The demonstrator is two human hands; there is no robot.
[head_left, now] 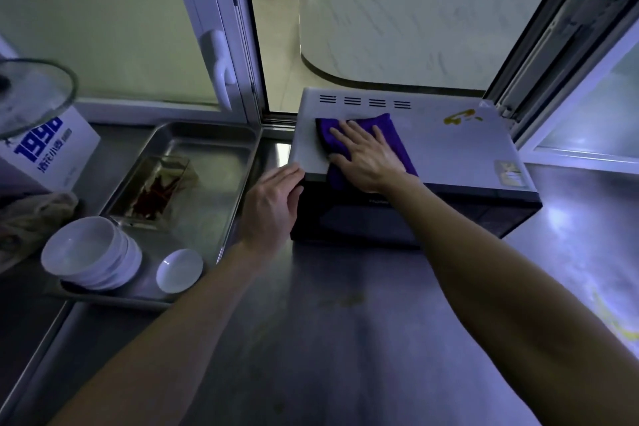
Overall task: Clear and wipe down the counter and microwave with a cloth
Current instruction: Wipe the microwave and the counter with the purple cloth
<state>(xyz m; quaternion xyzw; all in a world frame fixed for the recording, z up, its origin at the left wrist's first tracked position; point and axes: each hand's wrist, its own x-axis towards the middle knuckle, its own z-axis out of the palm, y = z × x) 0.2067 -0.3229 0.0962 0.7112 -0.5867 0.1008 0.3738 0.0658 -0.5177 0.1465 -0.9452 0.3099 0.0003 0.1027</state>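
We had the purple cloth (385, 126) spread on the top of the microwave (449, 149), toward its left half and just in front of the row of vent slots. Our right hand (366, 159) lay flat on it, fingers straight and slightly fanned, pressing the cloth down and gripping nothing. Our left hand (273, 204) rested against the microwave's front left corner, fingers straight and together, the fingertips touching the top edge; it held nothing either.

Farther right on the same top panel we saw a yellow smear (458, 116) near the back edge, well apart from the cloth, and a pale sticker (510, 173) near the front right corner.

The microwave stood on the steel counter (328, 322), its back to an open window (380, 10). A streak of yellow (619, 325) marked the counter at the far right.

To the left of the microwave sat a metal tray (221, 183). In it we saw a clear container of red chillies (162, 190), a stack of white bowls (93, 252) at the near left corner, and a small white dish (179, 270) just beside the stack. Beyond the tray, at the left edge, were a crumpled pale rag (34, 214), a white box with blue print (52, 149), and a glass lid (31, 93) above the box.
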